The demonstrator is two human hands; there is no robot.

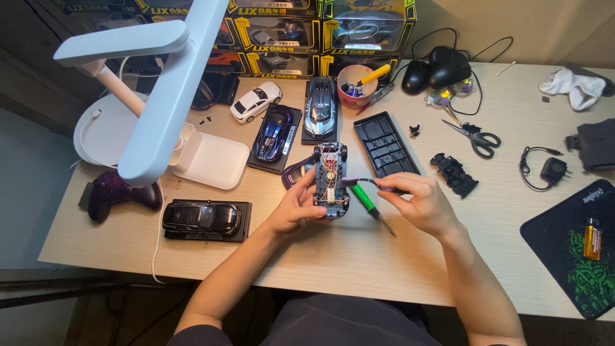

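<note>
At the centre of the frame I see my left hand closed around the lower left edge of an opened toy car chassis, thumb and fingers pinching its side so it stands tilted up from the wooden desk, its wiring and small motor facing the camera. My right hand sits just right of the chassis, fingers curled in a pinch on a thin purple tool whose tip touches the chassis edge. A green-handled screwdriver lies on the desk just below, between the two hands; I cannot tell whether the right hand touches it. Above the chassis stand a blue model car and a silver-blue model car on black bases. A black tray lies at the upper right of the chassis, scissors further right. A black model car rests at the lower left, below the white desk lamp.
</note>
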